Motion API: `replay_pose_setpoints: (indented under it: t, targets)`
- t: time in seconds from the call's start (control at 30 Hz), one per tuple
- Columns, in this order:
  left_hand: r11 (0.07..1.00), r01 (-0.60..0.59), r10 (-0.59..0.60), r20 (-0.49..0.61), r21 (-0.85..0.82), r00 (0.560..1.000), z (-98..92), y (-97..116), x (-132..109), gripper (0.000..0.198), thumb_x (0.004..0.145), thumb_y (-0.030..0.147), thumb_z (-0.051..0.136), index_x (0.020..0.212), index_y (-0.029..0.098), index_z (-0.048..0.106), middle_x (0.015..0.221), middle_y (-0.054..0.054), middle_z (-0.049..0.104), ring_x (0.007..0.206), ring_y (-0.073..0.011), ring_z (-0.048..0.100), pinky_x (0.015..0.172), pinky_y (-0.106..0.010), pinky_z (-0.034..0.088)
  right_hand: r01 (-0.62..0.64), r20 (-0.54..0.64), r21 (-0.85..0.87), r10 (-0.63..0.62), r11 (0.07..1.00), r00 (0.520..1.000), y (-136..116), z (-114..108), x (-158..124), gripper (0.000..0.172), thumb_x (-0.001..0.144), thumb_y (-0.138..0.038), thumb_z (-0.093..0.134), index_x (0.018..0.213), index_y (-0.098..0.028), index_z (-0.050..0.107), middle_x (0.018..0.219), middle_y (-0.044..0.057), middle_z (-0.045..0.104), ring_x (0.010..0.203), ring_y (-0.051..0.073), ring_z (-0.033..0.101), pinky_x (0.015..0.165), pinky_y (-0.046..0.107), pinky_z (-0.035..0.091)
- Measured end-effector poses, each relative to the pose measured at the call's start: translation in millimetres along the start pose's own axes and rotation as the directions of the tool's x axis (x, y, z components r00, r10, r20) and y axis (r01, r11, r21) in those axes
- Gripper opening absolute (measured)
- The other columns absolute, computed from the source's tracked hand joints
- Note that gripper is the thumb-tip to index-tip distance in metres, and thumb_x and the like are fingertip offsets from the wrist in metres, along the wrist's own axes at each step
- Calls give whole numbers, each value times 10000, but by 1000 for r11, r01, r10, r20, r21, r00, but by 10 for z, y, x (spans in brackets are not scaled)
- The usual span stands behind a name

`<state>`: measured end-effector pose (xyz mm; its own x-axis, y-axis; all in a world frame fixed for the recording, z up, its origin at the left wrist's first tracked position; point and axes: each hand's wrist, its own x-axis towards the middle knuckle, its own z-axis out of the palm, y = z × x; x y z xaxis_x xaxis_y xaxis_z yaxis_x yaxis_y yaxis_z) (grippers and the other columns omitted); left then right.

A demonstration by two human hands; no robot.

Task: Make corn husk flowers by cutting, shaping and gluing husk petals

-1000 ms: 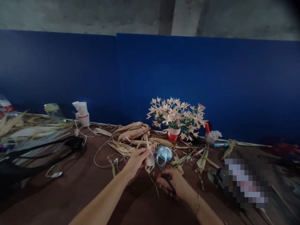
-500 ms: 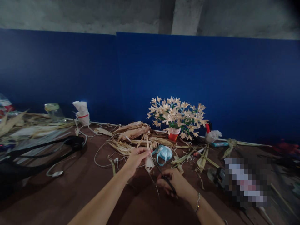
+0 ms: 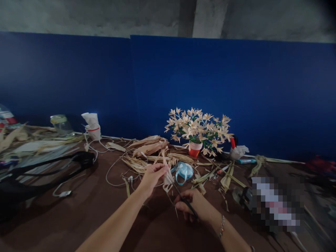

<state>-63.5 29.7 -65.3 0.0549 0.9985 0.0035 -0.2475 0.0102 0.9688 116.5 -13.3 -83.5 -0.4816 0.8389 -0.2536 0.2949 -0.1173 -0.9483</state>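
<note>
Between the thumb and fingers of my left hand (image 3: 154,177) is a pale piece of dried corn husk (image 3: 168,182), pinched near its middle with its wider end hanging down. My right hand (image 3: 189,204) is wrapped round the dark handles of a pair of scissors (image 3: 187,202). Their blades point up and left, by the lower part of the husk; whether they touch it I cannot tell. Just behind the husk lies a roll of light blue ribbon (image 3: 184,171). A heap of dried husks (image 3: 149,147) spreads behind my left hand.
A red and white cup (image 3: 195,149) holds pale husk flowers at the back, before a blue partition (image 3: 183,77). Left are a black strap-like object (image 3: 81,160), a white cable and a glass jar (image 3: 62,125). Husk scraps (image 3: 228,180) and a blurred-out object (image 3: 277,204) lie right.
The husk piece has turned slightly in my left hand, and its top leans a little more to the left. My right hand and the scissors have barely moved.
</note>
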Motion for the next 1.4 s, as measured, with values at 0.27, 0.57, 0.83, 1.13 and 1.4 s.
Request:
replay_pose_setpoints:
  t: [0.27,0.57,0.83,1.13,1.4]
  targets:
    - [1000,23,-23,22,-5,999,9,4,-15,273,575,339,706,723,113,666,585,-15,579,499,-84,476,488,-200,394,4,2,-21,-4,1000,1000,-7,0,-10,258,654,-342,610,766,-111,590,413,-77,451,300,25,368,276,121,269]
    - [1000,8,-8,21,4,1000,-9,-13,-2,280,574,341,707,746,121,682,574,-5,586,490,-78,482,483,-185,387,11,12,-40,-11,999,1000,-39,-24,-35,252,657,-361,611,720,-118,591,384,-83,421,281,19,325,275,126,246]
    - [999,12,-12,3,-37,1000,-14,-12,0,252,566,330,712,717,131,681,600,-14,614,522,-102,519,519,-210,413,43,-22,-34,-44,998,999,-8,-32,-19,299,631,-413,637,718,-129,606,379,-81,410,292,27,314,281,138,224]
    - [998,-50,47,-64,-45,997,1,-3,-7,201,552,277,721,669,121,674,804,-69,676,615,-126,566,576,-225,441,88,-42,7,-87,996,995,-37,-29,-47,328,619,-443,645,698,-128,601,375,-77,409,302,29,310,289,142,217]
    - [984,-136,127,-89,-110,988,37,-3,-36,245,576,251,709,776,125,645,655,-19,637,572,-115,564,554,-206,438,86,-90,89,-78,992,993,-70,1,-51,297,623,-410,652,667,-123,589,379,-76,405,308,22,297,301,149,193]
